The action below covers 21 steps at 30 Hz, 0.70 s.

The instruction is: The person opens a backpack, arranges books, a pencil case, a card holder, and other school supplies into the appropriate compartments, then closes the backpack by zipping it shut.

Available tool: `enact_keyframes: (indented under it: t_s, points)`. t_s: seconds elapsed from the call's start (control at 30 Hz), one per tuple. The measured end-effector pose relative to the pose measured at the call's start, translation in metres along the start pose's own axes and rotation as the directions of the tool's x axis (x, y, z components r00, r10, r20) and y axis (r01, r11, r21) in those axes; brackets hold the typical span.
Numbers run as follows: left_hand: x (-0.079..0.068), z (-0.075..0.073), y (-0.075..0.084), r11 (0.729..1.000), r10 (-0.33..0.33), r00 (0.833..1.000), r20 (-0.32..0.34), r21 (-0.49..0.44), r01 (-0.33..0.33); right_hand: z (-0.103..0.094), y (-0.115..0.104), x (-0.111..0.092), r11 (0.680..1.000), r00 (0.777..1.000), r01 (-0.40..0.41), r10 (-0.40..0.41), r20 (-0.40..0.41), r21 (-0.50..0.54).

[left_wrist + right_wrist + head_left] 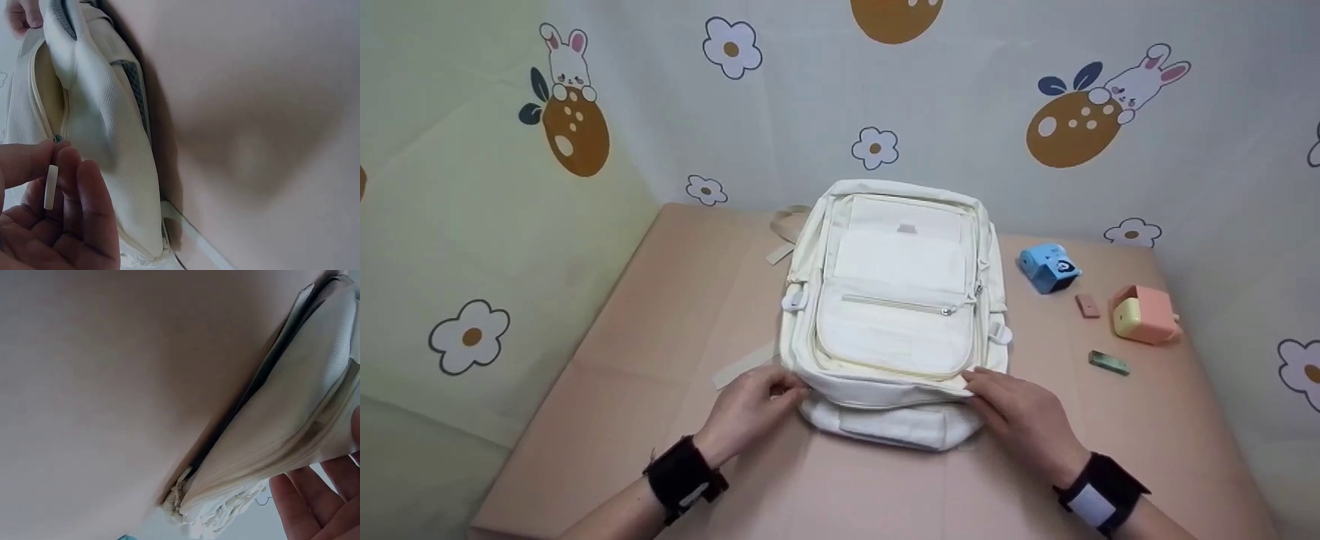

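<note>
A cream backpack (892, 330) lies on the table, its zipped mesh-like front panel facing up. At the near left corner my left hand (754, 405) pinches a zipper slider (57, 139) between thumb and forefinger. The white pull tab (50, 188) dangles against the curled fingers. Beyond the slider the zipper gapes, showing a tan lining (48, 84). My right hand (1024, 409) grips the bag's fabric edge at the near right corner, thumb on one side and fingers on the other. In the right wrist view, that hand's fingers (315, 500) lie under the edge beside the zipper seam (270, 467).
Right of the backpack lie a blue pencil sharpener (1048, 268), a pink and yellow sharpener (1146, 315), a small pink eraser-like block (1087, 306) and a green block (1108, 363). Beige straps (746, 365) stick out on the left. Patterned fabric (810, 97) hangs around the table.
</note>
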State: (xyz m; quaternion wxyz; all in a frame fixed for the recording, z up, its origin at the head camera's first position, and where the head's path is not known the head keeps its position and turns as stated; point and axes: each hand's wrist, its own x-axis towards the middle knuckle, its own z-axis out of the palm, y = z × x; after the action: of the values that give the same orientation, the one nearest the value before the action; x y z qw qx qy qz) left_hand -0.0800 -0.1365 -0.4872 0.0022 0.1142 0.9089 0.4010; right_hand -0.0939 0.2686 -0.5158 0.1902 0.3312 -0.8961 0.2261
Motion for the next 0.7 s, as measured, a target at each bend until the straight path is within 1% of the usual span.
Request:
enact_keyframes:
  t_s: [0.13, 0.17, 0.23, 0.3, 0.4, 0.47, 0.53, 0.63, 0.7]
  points:
    - [0.0, 0.005, 0.008, 0.996, -0.031, 0.999, 0.012, -0.088, 0.032, -0.001, -0.003, 0.006, 1.0, 0.999, -0.004, 0.005, -0.043, 0.002]
    - [0.0, 0.007, 0.01, 0.994, -0.031, 0.999, 0.018, -0.102, 0.033, -0.002, -0.004, 0.008, 1.0, 0.999, -0.001, 0.0, -0.051, -0.001]
    - [-0.001, 0.012, 0.017, 0.993, -0.006, 1.0, 0.027, -0.115, 0.01, -0.002, -0.004, 0.01, 1.0, 0.998, 0.0, 0.0, -0.056, -0.007]
    - [-0.002, 0.018, 0.023, 0.993, 0.037, 0.999, 0.03, -0.112, -0.034, -0.003, -0.004, 0.011, 1.0, 0.998, -0.001, 0.0, -0.056, -0.012]
    - [-0.003, 0.028, 0.031, 0.991, 0.12, 0.993, 0.014, -0.064, -0.119, -0.003, -0.005, 0.012, 1.0, 0.998, 0.001, -0.002, -0.057, -0.018]
    - [-0.003, 0.033, 0.035, 0.984, 0.178, 0.984, 0.004, -0.011, -0.178, -0.002, -0.004, 0.012, 1.0, 0.998, 0.006, -0.007, -0.06, -0.025]
    - [-0.002, 0.038, 0.038, 0.972, 0.234, 0.972, -0.003, 0.034, -0.234, -0.002, -0.004, 0.011, 1.0, 0.998, 0.009, -0.011, -0.061, -0.029]
    - [0.0, 0.041, 0.04, 0.954, 0.291, 0.957, -0.005, 0.075, -0.29, -0.002, -0.003, 0.01, 1.0, 0.999, 0.007, -0.008, -0.053, -0.016]
    - [0.0, 0.042, 0.04, 0.947, 0.31, 0.951, -0.004, 0.092, -0.308, -0.003, -0.003, 0.008, 1.0, 0.999, 0.003, -0.003, -0.038, 0.004]
